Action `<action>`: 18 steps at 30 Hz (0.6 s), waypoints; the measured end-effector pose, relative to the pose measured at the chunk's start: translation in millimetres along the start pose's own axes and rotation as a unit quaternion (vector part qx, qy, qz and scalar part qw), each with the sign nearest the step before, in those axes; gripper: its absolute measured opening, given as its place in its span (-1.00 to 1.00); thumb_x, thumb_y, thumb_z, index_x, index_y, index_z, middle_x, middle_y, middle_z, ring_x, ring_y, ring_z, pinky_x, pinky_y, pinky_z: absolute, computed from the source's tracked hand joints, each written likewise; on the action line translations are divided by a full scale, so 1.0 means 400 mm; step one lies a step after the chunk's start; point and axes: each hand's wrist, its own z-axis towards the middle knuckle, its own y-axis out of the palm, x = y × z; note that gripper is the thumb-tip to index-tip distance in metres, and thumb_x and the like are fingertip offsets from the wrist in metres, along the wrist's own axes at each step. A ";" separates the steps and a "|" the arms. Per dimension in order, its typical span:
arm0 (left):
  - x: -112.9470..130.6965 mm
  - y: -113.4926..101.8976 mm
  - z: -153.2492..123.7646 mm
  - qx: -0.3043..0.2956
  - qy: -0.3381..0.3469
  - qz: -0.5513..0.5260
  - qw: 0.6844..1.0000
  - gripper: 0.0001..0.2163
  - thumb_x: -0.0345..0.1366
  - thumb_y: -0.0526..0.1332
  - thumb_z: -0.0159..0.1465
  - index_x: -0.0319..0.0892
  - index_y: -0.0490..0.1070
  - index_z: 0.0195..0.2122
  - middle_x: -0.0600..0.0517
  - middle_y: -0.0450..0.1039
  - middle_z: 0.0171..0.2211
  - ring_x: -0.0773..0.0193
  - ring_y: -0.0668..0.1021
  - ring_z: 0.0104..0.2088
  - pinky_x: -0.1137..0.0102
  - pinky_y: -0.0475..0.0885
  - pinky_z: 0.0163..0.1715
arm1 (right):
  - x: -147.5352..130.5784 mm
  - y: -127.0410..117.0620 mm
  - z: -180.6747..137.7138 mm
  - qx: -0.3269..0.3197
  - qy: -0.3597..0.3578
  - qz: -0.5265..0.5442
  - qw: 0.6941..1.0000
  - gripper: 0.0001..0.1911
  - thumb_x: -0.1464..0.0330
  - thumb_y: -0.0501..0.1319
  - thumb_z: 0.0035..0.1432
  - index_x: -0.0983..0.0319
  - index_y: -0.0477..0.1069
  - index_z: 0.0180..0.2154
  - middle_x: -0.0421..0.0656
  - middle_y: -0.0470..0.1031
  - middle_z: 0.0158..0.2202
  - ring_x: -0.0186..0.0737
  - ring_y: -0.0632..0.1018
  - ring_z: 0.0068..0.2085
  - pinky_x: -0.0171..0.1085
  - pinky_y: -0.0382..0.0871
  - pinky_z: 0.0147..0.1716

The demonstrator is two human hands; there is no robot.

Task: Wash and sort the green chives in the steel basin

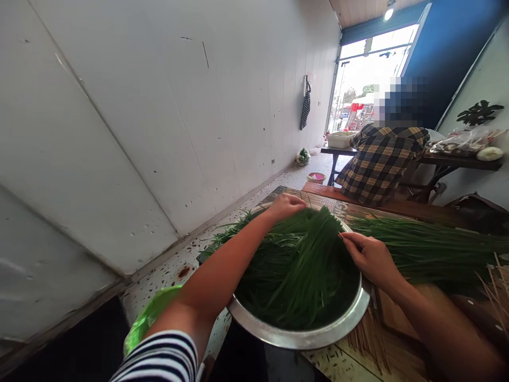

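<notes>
A wide metal bowl in front of me is heaped with long green chives. My left hand reaches over the far rim, fingers curled onto the tips of the chives there. At the bowl's right side, my right hand rests with its fingers pinched on a strand or two of the heap. A second thick bundle of chives lies to the right on the wooden board.
A person in a plaid shirt sits with their back to me beyond the bowl. A green plastic bag lies at lower left. Bamboo skewers lie at right. A white wall runs along the left.
</notes>
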 end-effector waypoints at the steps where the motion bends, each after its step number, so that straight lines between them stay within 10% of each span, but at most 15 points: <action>1: -0.008 -0.008 0.005 0.021 -0.006 0.036 0.999 -0.83 -0.31 0.26 0.05 -0.21 0.58 -0.35 0.00 0.55 -0.42 0.31 0.52 -0.34 0.48 0.39 -0.27 | 0.001 0.001 0.000 0.002 -0.002 -0.001 1.000 -0.67 0.25 0.03 0.14 0.17 0.53 -0.24 -0.17 0.59 -0.40 -0.21 0.52 -0.40 -0.27 0.33 -0.36; 9: -0.046 0.037 0.019 -0.037 -0.038 0.302 0.952 -0.82 -0.26 0.24 0.09 -0.18 0.56 -0.31 -0.04 0.53 -0.34 0.23 0.51 -0.28 0.39 0.37 -0.20 | 0.002 -0.002 0.000 -0.003 0.000 0.003 1.000 -0.64 0.22 0.03 0.13 0.19 0.53 -0.21 -0.17 0.58 -0.43 -0.21 0.49 -0.41 -0.28 0.31 -0.37; 18: -0.029 0.046 0.009 -0.048 -0.020 0.362 0.931 -0.79 -0.23 0.18 0.16 -0.16 0.55 -0.27 -0.09 0.53 -0.26 0.16 0.51 -0.19 0.35 0.37 -0.18 | 0.005 0.002 0.000 -0.015 0.012 -0.002 1.000 -0.63 0.20 0.01 0.13 0.17 0.53 -0.20 -0.17 0.57 -0.43 -0.18 0.48 -0.38 -0.26 0.30 -0.34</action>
